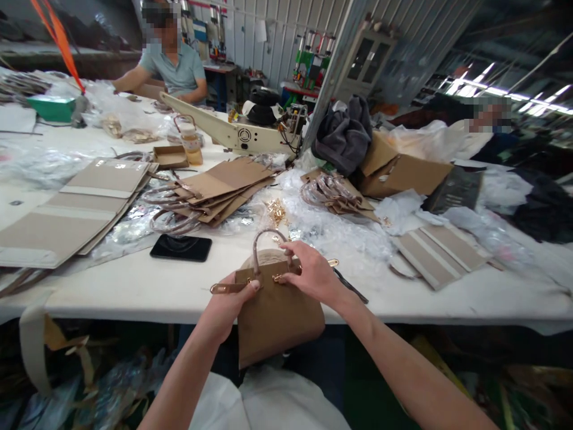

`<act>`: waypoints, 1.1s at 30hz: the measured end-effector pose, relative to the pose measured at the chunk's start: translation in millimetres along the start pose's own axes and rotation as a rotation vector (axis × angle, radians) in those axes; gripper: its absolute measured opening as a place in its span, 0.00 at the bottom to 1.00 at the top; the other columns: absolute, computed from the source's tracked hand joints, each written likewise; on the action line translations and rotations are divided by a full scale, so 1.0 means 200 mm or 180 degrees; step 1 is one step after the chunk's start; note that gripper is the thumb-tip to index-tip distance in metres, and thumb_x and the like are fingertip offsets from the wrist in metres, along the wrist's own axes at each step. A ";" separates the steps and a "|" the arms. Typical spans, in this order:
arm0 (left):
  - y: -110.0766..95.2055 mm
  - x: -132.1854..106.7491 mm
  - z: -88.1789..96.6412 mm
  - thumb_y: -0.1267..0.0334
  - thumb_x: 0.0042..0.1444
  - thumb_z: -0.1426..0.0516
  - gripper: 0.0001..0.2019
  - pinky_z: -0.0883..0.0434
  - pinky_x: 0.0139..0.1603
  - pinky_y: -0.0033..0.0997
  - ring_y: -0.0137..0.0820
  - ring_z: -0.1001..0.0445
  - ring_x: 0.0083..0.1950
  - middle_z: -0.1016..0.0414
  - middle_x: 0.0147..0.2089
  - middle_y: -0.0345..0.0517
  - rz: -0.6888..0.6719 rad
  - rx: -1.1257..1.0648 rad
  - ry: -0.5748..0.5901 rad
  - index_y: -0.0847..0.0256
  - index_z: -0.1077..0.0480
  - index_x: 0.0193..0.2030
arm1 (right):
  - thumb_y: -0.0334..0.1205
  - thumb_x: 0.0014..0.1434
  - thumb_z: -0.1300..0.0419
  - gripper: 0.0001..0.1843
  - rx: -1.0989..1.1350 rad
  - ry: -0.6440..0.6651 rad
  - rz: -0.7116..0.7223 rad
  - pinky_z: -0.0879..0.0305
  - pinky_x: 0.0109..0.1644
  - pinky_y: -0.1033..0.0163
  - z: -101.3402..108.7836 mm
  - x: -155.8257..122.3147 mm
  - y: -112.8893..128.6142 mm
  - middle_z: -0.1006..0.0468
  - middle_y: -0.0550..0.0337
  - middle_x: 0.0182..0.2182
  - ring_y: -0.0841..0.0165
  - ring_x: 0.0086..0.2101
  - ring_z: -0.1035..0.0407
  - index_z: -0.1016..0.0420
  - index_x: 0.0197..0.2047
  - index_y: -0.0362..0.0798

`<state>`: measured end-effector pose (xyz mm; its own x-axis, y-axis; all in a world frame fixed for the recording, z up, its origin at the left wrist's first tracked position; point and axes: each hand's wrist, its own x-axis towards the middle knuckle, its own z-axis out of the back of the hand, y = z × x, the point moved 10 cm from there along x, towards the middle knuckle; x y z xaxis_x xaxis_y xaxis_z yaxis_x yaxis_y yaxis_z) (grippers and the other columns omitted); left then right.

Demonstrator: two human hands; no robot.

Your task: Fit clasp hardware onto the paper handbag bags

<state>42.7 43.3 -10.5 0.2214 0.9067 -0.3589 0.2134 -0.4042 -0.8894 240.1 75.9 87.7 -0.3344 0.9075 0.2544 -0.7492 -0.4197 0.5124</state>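
Observation:
A brown handbag panel (280,322) with an arched handle (264,234) leans over the table's front edge, above my lap. My left hand (230,304) grips its upper left corner, thumb on the front face near a small gold fitting. Beside that thumb, a strap (226,288) with a gold end sticks out to the left. At the top edge my right hand (311,272) is closed on the panel by the handle's right foot, its thumb at a second gold fitting (277,278). Behind the panel, a round pale object (266,258) is partly hidden.
A black phone (180,248) lies to the left, near stacked brown panels (224,188) with handles. Gold hardware (276,212) is heaped on plastic wrap. Larger beige panels (76,209) lie left, another panel (441,254) right. A co-worker (174,65) sits across the table.

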 end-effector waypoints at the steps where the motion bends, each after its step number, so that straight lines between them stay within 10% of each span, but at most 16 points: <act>1: -0.01 0.00 -0.01 0.50 0.54 0.27 0.24 0.24 0.56 0.40 0.49 0.18 0.57 0.12 0.53 0.51 0.0001 0.0022 0.0041 0.58 0.17 0.55 | 0.38 0.52 0.17 0.42 0.0009 -0.0039 -0.0272 0.28 0.61 0.50 0.01 0.01 -0.05 0.20 0.51 0.57 0.54 0.56 0.25 0.28 0.67 0.53; 10: -0.03 0.00 -0.05 0.51 0.55 0.27 0.25 0.23 0.59 0.42 0.49 0.18 0.59 0.12 0.56 0.51 -0.0104 0.0097 -0.0008 0.58 0.18 0.58 | 0.51 0.44 0.16 0.24 0.1003 0.1449 -0.1053 0.38 0.34 0.65 -0.15 0.10 -0.27 0.18 0.68 0.32 0.65 0.34 0.25 0.17 0.38 0.49; 19: 0.06 0.02 -0.02 0.51 0.48 0.24 0.27 0.21 0.54 0.41 0.46 0.15 0.52 0.11 0.50 0.51 0.0032 -0.0259 -0.0328 0.60 0.17 0.53 | 0.48 0.41 0.15 0.22 0.0639 0.1418 -0.1152 0.44 0.30 0.64 -0.19 0.10 -0.28 0.21 0.68 0.25 0.67 0.29 0.28 0.20 0.31 0.49; 26: 0.02 0.06 -0.01 0.49 0.45 0.22 0.27 0.22 0.47 0.38 0.41 0.16 0.44 0.12 0.44 0.50 0.0098 0.0085 -0.0482 0.62 0.19 0.48 | 0.43 0.47 0.19 0.21 0.1393 0.1618 -0.1136 0.38 0.30 0.66 -0.19 0.09 -0.25 0.17 0.66 0.28 0.65 0.29 0.24 0.12 0.45 0.49; 33: 0.05 0.09 0.03 0.46 0.47 0.23 0.25 0.24 0.45 0.36 0.39 0.18 0.43 0.13 0.41 0.48 -0.0002 0.0382 -0.0609 0.61 0.19 0.45 | 0.45 0.43 0.16 0.18 0.0446 0.1158 -0.1091 0.39 0.33 0.64 -0.20 0.11 -0.24 0.19 0.65 0.27 0.65 0.29 0.26 0.11 0.37 0.51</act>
<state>43.6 56.7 -27.8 0.0344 0.9179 -0.3954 0.0962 -0.3968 -0.9128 246.0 116.3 36.1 -0.2790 0.9308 -0.2362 -0.7750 -0.0731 0.6277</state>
